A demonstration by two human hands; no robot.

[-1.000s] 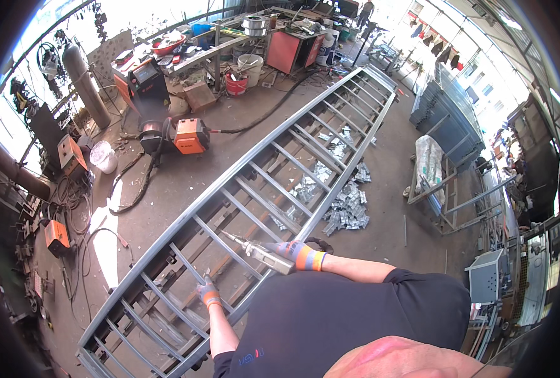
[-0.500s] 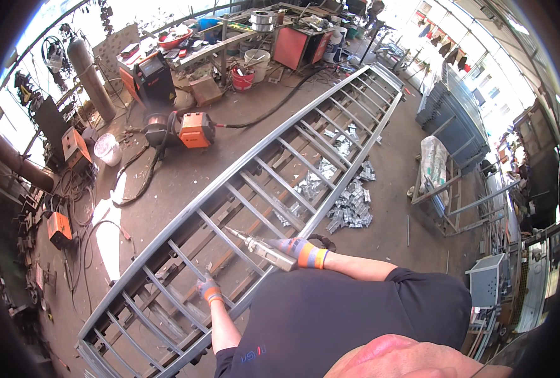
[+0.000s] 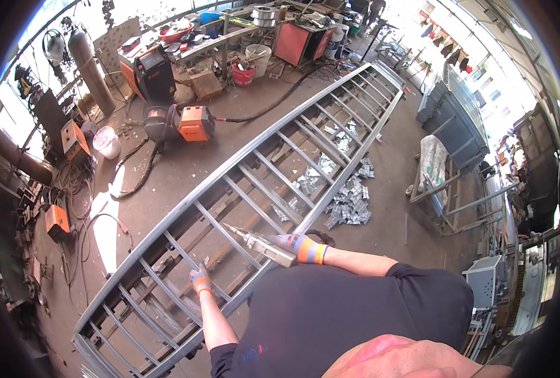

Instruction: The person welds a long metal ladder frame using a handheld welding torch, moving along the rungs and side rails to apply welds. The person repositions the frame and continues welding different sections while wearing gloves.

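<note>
A long grey metal frame with crossbars, like a ladder [image 3: 245, 156], lies in front of me from lower left to upper right. My left hand [image 3: 200, 279], in a grey and orange glove, is closed around one of its crossbars [image 3: 180, 251] near the left end. In my right hand [image 3: 300, 246], gloved alike, is a grey hand-held power tool [image 3: 264, 247] with a long narrow tip. The tool lies over the near rail, its tip pointing up and left above the crossbars. My right fingers wrap its body and are partly hidden.
Small shiny metal brackets [image 3: 350, 203] lie heaped on the floor beyond the near rail. An orange wire feeder [image 3: 196, 123] with a black cable stands past the far rail. A white bucket [image 3: 107, 142] is at left; a metal rack [image 3: 459, 205] stands right.
My left hand has shifted slightly up and left, still at the same crossbar. The tool stays in my right hand, nearly where it was. The whole view has moved a little.
</note>
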